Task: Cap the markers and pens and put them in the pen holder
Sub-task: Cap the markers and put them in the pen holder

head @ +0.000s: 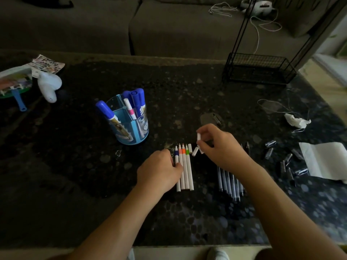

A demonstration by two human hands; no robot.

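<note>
Several uncapped white markers [185,166] with blue, orange and green collars lie side by side on the dark table, tips pointing away from me. My left hand [159,169] rests on their left edge, its thumb against the blue-collared one. My right hand [219,145] hovers just right of the tips and pinches a small white cap [198,136] between thumb and fingers. Loose white caps [193,150] lie beside the tips. The blue pen holder [129,124] stands to the upper left with capped blue markers and a pink one in it. Clear pens [230,182] lie under my right forearm.
Dark pen caps [285,162] are scattered at the right, next to a white folded paper [324,160]. A black wire rack [261,68] stands at the back right. A white toy [48,85] and a colourful box [15,81] sit at the far left. A sofa runs behind the table.
</note>
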